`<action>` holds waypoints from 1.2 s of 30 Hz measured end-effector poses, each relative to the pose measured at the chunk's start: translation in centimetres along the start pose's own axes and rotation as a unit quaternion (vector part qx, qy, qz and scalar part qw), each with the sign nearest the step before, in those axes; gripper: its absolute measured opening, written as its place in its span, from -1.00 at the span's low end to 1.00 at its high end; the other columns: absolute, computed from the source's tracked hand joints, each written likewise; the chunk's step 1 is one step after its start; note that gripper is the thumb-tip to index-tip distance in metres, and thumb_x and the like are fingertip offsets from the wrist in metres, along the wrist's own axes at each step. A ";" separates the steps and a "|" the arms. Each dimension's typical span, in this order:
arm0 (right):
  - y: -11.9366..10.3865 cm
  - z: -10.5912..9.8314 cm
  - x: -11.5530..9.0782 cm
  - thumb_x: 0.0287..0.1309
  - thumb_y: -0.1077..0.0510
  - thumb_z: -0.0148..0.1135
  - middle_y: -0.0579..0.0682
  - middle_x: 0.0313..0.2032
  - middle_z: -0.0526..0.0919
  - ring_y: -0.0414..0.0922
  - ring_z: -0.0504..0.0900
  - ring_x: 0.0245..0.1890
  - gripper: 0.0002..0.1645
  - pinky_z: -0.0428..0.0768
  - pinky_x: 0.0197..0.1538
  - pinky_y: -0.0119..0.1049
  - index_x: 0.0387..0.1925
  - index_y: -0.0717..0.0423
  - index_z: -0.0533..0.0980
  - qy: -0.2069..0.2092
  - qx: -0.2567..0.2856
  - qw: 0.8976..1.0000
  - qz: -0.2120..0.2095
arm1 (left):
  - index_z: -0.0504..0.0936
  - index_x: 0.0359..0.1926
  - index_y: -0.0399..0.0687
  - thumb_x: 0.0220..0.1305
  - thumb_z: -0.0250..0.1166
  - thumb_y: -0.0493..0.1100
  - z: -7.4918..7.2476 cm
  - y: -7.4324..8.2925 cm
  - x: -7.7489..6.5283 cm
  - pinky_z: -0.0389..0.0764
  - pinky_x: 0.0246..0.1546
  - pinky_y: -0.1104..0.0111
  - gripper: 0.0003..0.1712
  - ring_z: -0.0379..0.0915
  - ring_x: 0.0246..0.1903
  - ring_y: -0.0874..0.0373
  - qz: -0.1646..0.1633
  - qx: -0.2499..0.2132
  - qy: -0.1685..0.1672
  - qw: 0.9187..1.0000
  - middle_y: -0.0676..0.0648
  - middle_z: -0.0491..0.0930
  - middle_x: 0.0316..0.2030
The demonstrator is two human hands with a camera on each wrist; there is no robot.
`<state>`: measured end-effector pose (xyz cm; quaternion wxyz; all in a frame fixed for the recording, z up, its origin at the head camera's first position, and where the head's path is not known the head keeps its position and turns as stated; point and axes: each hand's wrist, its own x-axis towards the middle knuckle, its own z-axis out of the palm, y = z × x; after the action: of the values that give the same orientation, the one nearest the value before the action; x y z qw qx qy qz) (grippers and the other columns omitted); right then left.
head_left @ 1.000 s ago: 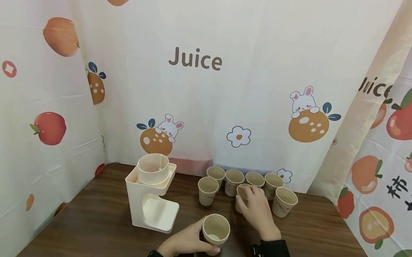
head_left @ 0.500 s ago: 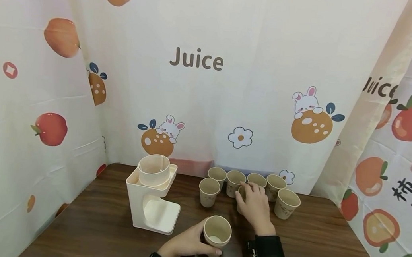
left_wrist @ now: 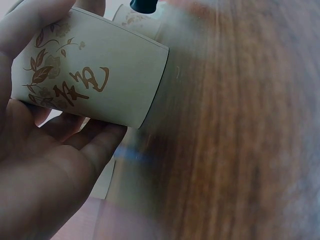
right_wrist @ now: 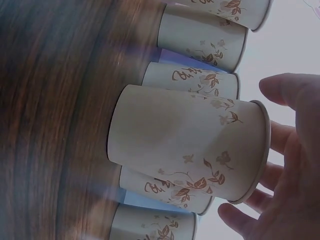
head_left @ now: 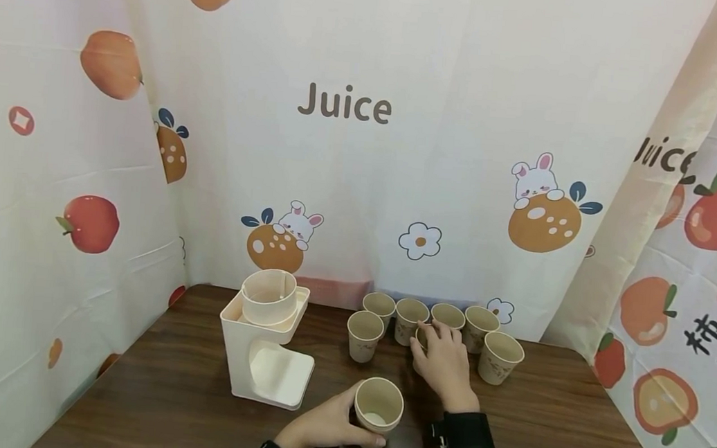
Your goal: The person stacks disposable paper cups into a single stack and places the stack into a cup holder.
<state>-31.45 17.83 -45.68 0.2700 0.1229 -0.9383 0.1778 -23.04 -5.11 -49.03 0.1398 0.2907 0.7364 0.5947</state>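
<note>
My left hand (head_left: 327, 420) grips a beige paper cup (head_left: 378, 404) near the front of the table, its mouth upward. Leaf sprigs and brown lettering show on that cup's side in the left wrist view. The right hand (head_left: 448, 369) is over another paper cup (right_wrist: 185, 140) farther back, which stands upright and is mostly covered by the hand in the head view. Seen from the right wrist, the thumb and fingers are spread around this cup's rim, with the thumb apart from it. Its wall carries printed brown leaves and flowers.
A cream machine (head_left: 231, 347) with a round top holder and a flat base stands to the left. Several more cups stand along the back, with one cup (head_left: 364, 339) at the left and another cup (head_left: 501, 360) at the right. A fruit-print curtain (head_left: 361, 182) hangs behind the brown table (head_left: 153, 390).
The right hand's wrist has swung slightly left, and its fingers have shifted a little over the cup. The left hand keeps its cup in place. The view has turned slightly.
</note>
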 end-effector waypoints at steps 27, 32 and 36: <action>-0.4 -2.1 -0.2 0.01 -0.15 0.31 0.30 -0.06 0.49 0.22 0.36 -0.07 -0.47 0.47 -0.08 0.14 0.02 -0.05 0.53 -0.083 0.010 0.995 0.046 | 0.25 0.23 0.32 -0.04 0.46 -0.03 0.0 0.0 0.0 0.28 0.13 0.07 -0.18 0.37 0.04 0.12 -0.001 -0.003 0.000 1.000 0.03 0.50 0.04; -0.5 -2.6 -0.3 0.00 -0.17 0.30 0.28 -0.09 0.50 0.22 0.38 -0.09 -0.49 0.45 -0.07 0.14 0.00 -0.10 0.54 -0.093 0.000 0.995 0.044 | 0.26 0.23 0.31 -0.04 0.46 -0.03 0.0 0.1 0.0 0.27 0.14 0.04 -0.19 0.37 0.04 0.10 0.001 -0.005 0.000 1.000 0.02 0.51 0.03; -0.7 -3.0 -0.5 0.00 -0.17 0.30 0.28 -0.10 0.51 0.22 0.39 -0.10 -0.49 0.45 -0.09 0.15 0.00 -0.10 0.54 -0.106 -0.005 0.993 0.047 | 0.26 0.23 0.30 -0.04 0.46 -0.04 0.1 0.1 0.0 0.27 0.14 0.05 -0.19 0.37 0.04 0.09 0.003 -0.006 0.001 1.000 -0.02 0.51 0.03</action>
<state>-29.45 18.50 -43.41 0.1612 0.0950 -0.9672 0.1719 -22.98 -5.07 -48.98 0.1391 0.2920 0.7318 0.5999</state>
